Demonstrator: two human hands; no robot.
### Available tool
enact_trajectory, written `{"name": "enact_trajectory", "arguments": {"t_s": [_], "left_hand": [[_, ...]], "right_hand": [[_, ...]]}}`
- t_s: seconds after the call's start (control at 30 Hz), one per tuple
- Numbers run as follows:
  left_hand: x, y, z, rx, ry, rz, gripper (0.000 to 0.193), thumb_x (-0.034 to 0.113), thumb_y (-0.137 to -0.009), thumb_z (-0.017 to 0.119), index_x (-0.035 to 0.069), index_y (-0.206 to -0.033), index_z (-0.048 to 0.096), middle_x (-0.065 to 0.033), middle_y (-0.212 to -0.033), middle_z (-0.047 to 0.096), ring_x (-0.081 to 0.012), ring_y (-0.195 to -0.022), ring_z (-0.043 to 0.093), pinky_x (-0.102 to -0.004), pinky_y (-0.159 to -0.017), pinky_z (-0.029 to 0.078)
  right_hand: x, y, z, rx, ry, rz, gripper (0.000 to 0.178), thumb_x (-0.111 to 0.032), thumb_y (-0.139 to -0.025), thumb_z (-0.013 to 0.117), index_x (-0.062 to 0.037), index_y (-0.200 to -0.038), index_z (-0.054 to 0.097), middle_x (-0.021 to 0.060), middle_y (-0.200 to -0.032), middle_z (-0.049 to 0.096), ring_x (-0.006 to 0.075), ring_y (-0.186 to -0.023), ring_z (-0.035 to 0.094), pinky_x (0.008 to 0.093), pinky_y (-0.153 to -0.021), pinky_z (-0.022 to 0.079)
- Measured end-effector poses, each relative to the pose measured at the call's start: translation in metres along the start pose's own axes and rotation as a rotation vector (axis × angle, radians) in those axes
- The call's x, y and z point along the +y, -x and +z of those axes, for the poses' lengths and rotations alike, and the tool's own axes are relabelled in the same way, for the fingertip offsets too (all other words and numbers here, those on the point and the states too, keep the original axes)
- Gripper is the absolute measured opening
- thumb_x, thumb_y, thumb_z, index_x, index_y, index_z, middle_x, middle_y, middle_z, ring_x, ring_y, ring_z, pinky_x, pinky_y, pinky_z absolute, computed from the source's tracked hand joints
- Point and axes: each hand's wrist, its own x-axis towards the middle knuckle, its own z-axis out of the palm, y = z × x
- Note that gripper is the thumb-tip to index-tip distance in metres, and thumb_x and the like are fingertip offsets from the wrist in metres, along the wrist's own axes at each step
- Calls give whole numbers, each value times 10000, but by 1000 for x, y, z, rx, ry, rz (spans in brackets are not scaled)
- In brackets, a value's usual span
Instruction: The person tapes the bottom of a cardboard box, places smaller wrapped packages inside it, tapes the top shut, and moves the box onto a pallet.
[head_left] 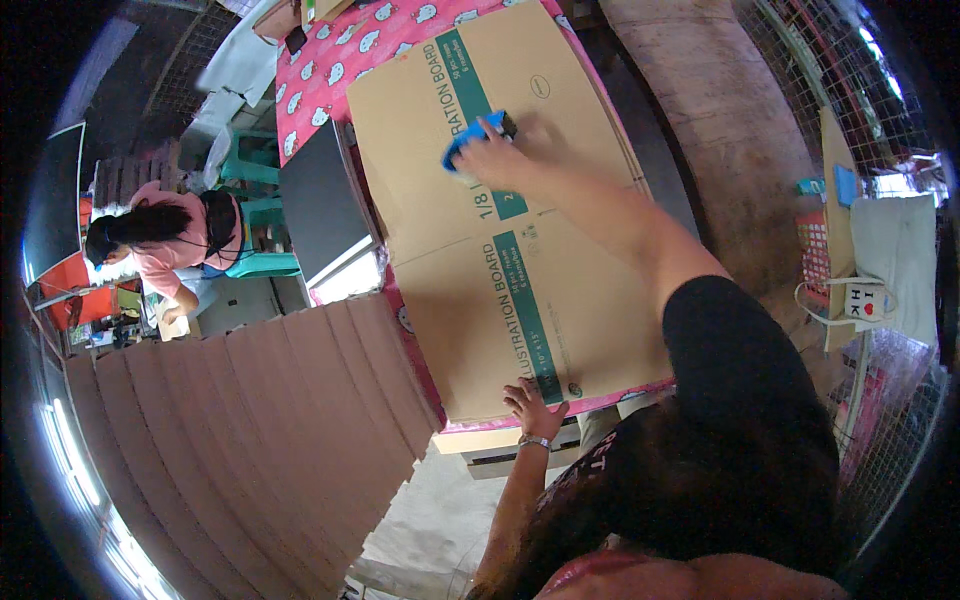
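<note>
A large flat cardboard carton [430, 290] with green printed bands lies on the table in front of me. My right hand [488, 160] reaches across to its far half, fingers wrapped round a blue hand tool [462, 143] with a dark end. The tool is against or just over the carton's surface; motion blur and my fingers hide its exact kind. At the carton's near edge, my left hand [532, 408] rests with fingers spread on the cardboard, a watch or bracelet on its wrist.
A pink patterned cloth [340, 62] covers the table. Stacked brown boards [250, 420] stand at the near left, and a dark panel [322, 200] lies beyond them. Another person [180, 230] in pink sits at far left beside green stools [262, 225]. A white bag [890, 270] hangs at right.
</note>
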Motion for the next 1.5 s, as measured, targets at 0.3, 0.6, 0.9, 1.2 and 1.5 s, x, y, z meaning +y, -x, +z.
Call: {"name": "enact_trajectory", "arguments": {"t_s": [0.3, 0.6, 0.9, 1.2, 1.5], "left_hand": [[2, -7, -16, -128, -19, 40, 1205, 505, -631, 733, 6, -1402, -49, -380, -1390, -60, -585, -1265, 7, -601, -1034, 143], [139, -57, -101, -315, -438, 426, 505, 345, -812, 580, -5, -1167, 502, -230, -1120, 552, -346, -993, 564, -443, -852, 465], [275, -127, -34, -2, -906, 1413, 539, 266, -799, 564, 122, -1299, 425, -72, -1408, 332, -254, -1331, 247, -442, -1089, 194], [329, -58, -94, -222, -1101, 1357, 558, 480, -769, 597, 109, -1184, 557, -47, -1255, 482, -233, -1220, 382, -425, -1079, 213], [326, 60, -260, 213, 567, 1285, 247, 254, -833, 581, 15, -822, 643, -55, -875, 559, -144, -768, 522, -304, -666, 434]], "right_hand": [[-40, 85, -59, -168, -612, 951, 260, -233, -763, 579, -48, -940, 625, 130, -888, 641, 269, -926, 605, 525, -1018, 242], [-42, 178, -46, -23, -813, 976, 254, -166, -774, 599, -18, -972, 544, 179, -941, 624, 345, -919, 599, 434, -759, 468], [-18, 512, -188, 714, -1291, 1641, 409, -225, -801, 633, -26, -1141, 521, 115, -1120, 546, 187, -981, 529, 337, -852, 433], [-77, 598, -185, 1413, -2121, 1735, 453, -157, -669, 629, -88, -1102, 513, 115, -1055, 551, 286, -988, 522, 403, -852, 446], [-21, 522, -208, 1378, -2165, 1427, 422, -245, -774, 527, -41, -1142, 492, 130, -1050, 567, 312, -888, 577, 385, -731, 512]]}}
